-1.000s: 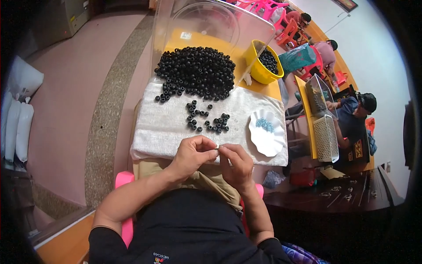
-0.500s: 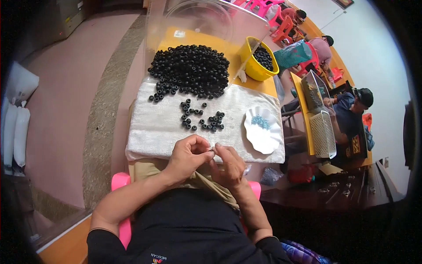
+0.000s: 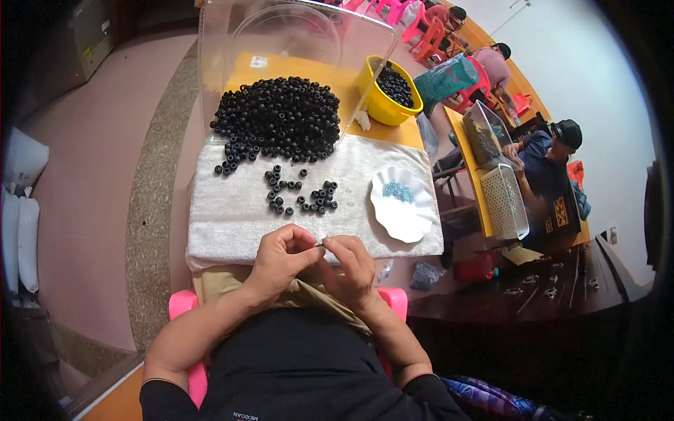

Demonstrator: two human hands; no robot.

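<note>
Pink flooring runs left of a table spread with a white cloth towel, the landmark for all that follows. Right of the towel, a co-worker in dark clothing sits by a white perforated plastic basket, whose contents I cannot make out.

At the towel's far edge stands a large clear plastic box. A heap of round black beads with holes lies at it and spills onto the towel; how much is inside, I cannot tell. A tug on the cloth could send this heap rolling.

Beyond the towel's far right corner, a yellow plastic tub holds more small black pieces; a knock could tip it. On the towel's right part rests a white scallop-edged dish with tiny pale-blue pieces at its far end. Being light and near the right hand, it could be caught by a sweep of the arm and scatter them.

Over the towel's near edge, the left hand and right hand pinch a tiny dark piece between their fingertips, hiding most of it. A slip there could drop it to the lap or floor. Loose black beads lie mid-towel, just ahead.
</note>
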